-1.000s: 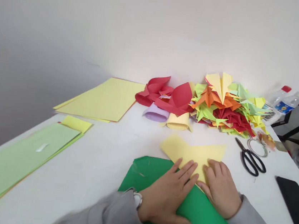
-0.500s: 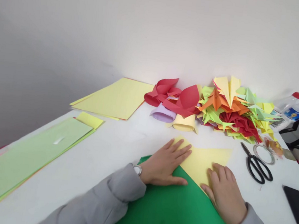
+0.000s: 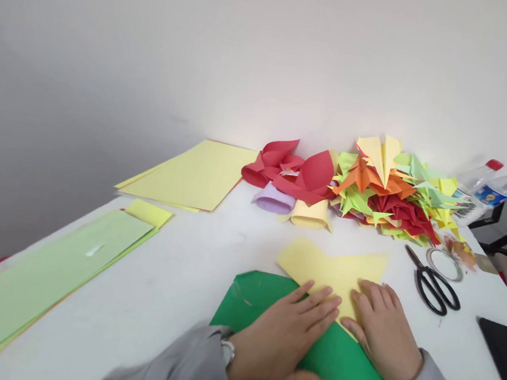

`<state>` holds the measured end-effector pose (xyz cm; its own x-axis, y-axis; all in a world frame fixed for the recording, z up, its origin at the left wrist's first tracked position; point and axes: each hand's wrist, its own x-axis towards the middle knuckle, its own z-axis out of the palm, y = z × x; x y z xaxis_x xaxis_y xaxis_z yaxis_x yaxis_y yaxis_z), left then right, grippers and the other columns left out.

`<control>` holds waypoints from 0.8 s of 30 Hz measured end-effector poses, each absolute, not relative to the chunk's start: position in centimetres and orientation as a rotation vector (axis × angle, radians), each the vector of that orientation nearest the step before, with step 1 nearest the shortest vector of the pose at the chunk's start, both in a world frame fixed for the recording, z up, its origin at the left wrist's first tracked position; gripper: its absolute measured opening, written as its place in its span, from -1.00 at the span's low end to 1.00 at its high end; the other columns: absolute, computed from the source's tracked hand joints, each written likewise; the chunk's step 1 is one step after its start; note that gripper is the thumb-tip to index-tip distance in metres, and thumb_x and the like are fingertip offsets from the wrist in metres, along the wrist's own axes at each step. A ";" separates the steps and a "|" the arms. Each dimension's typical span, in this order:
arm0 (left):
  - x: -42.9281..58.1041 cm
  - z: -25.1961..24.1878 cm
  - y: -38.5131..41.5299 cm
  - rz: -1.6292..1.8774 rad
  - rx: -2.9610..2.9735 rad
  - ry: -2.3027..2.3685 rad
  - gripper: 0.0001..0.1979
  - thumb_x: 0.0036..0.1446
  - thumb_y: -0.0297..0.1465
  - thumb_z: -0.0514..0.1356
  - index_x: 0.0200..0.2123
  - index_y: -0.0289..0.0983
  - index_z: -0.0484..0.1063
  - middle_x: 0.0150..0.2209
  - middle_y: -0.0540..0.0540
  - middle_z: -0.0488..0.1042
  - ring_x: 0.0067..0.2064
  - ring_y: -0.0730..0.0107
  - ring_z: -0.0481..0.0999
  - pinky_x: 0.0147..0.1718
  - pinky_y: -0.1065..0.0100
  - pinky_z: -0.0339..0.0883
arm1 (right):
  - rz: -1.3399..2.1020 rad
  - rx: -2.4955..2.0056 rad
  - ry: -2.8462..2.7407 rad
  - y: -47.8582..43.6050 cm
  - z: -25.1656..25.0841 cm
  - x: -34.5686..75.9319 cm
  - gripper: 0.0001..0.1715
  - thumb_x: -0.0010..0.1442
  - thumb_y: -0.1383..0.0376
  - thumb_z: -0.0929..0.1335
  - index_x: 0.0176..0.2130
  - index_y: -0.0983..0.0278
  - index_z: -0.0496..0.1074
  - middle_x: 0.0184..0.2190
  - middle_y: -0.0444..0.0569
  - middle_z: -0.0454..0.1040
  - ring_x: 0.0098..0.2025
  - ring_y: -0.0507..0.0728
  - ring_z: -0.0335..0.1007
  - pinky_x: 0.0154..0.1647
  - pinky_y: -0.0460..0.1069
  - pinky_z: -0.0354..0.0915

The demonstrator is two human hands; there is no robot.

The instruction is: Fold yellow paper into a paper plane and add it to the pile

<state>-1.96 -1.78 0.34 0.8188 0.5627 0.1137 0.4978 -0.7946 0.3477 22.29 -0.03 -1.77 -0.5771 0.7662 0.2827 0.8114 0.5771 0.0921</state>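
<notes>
A folded sheet of pale yellow paper (image 3: 345,271) lies in front of me, its lower edge over a large green sheet (image 3: 253,294). My left hand (image 3: 287,334) rests flat with fingers stretched out, the fingertips on the yellow paper's lower edge and the palm above the green sheet. At the paper's right side, my right hand (image 3: 382,326) lies with slightly bent, parted fingers touching it. Neither hand grips anything.
Black-handled scissors (image 3: 435,284) and a tape roll (image 3: 444,264) lie at right, near a dark flat object (image 3: 502,358). Behind are folded paper pieces (image 3: 385,193), red paper curls (image 3: 310,175) and bottles (image 3: 494,187). Yellow sheets (image 3: 191,174) and green strips (image 3: 56,271) lie left.
My left hand has slid down and slightly right along the yellow paper, uncovering its upper left corner and the green sheet's corner. My right hand has stayed nearly in place.
</notes>
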 end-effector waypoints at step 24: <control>-1.7 -1.5 -0.2 0.472 2.851 1.052 -0.56 0.34 -0.16 -0.03 0.18 -0.23 0.25 0.21 -0.08 0.33 0.23 0.03 0.23 0.14 0.01 0.04 | -0.467 -0.780 -2.496 0.2 -2.0 21.4 -0.66 0.34 0.44 0.15 -0.15 0.36 0.48 -0.17 0.08 0.55 -0.09 0.15 0.46 -0.07 0.05 0.40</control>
<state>-1.72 -0.20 -1.52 0.7193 0.6437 0.2615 0.6232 -0.7641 0.1666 21.44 0.23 -2.02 -0.7218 0.4380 0.5358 0.6022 0.7791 0.1744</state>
